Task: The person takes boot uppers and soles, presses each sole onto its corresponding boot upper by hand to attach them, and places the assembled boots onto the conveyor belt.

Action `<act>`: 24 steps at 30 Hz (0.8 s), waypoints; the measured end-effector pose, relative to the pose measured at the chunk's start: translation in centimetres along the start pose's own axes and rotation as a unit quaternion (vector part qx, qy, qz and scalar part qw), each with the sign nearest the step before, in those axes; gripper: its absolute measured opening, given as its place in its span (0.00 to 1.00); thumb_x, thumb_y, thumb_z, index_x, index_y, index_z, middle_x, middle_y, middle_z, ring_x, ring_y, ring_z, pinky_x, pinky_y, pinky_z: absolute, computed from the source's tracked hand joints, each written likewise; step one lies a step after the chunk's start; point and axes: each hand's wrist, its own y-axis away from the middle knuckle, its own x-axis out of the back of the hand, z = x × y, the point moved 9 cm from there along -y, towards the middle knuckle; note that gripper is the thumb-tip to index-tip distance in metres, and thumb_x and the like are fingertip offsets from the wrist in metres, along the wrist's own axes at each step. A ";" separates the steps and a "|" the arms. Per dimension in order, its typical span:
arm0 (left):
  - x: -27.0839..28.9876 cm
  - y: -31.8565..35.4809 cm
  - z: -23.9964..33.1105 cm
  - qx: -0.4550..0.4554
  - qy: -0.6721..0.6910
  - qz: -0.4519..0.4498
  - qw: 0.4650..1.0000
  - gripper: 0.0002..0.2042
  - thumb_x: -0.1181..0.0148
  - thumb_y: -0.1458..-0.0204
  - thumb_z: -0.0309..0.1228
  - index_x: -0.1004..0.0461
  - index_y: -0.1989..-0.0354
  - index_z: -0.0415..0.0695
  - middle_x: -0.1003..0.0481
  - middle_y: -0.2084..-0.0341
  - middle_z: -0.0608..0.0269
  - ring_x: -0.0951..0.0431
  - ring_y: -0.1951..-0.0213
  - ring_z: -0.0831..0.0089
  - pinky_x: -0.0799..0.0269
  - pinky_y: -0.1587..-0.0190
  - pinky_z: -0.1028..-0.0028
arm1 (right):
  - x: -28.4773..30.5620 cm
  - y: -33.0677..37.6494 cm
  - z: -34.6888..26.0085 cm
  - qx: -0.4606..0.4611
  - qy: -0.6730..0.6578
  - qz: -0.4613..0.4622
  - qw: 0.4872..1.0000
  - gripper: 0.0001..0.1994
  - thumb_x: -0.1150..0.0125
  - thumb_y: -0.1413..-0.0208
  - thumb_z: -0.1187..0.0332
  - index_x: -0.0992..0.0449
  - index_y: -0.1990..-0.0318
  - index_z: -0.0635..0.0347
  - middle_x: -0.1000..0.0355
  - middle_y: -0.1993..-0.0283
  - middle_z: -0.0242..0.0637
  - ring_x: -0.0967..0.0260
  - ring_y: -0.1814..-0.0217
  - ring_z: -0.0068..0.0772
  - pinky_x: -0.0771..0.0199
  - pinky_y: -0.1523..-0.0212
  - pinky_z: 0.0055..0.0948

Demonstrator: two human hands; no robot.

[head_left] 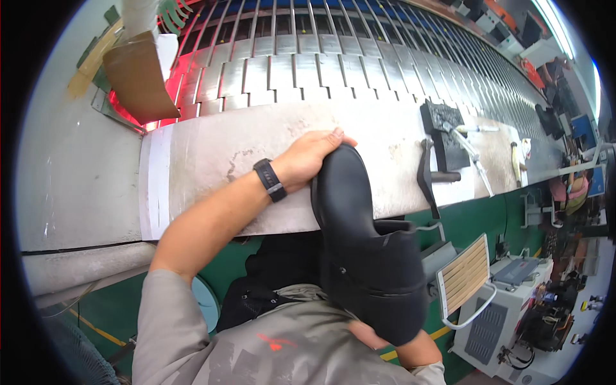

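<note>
A black ankle boot point(366, 237) lies over the near edge of a worn grey workbench point(218, 160), its toe pointing away from me. My left hand point(312, 154), with a black wristband on the wrist, grips the boot's toe. My right hand point(367, 335) is mostly hidden under the boot's shaft and holds it from below, close to my body.
A slatted metal conveyor point(321, 58) runs behind the bench. A brown cardboard piece point(136, 80) hangs at the back left. A black metal stand point(443, 138), a white-handled tool point(471, 154) and another tool lie at the bench's right. A wooden-slatted rack point(465, 276) and a grey machine point(507, 314) stand at lower right.
</note>
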 end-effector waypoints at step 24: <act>-0.4 1.9 -0.4 0.031 0.045 -0.043 0.998 0.37 0.59 0.26 0.60 0.33 0.34 0.33 0.20 0.51 0.45 0.15 0.51 0.62 0.16 0.49 0.64 | 0.8 -44.8 12.0 -0.186 -0.065 0.222 0.955 0.20 0.27 0.38 0.56 0.14 0.61 0.71 0.20 0.68 0.41 0.23 0.65 0.33 0.24 0.61 0.36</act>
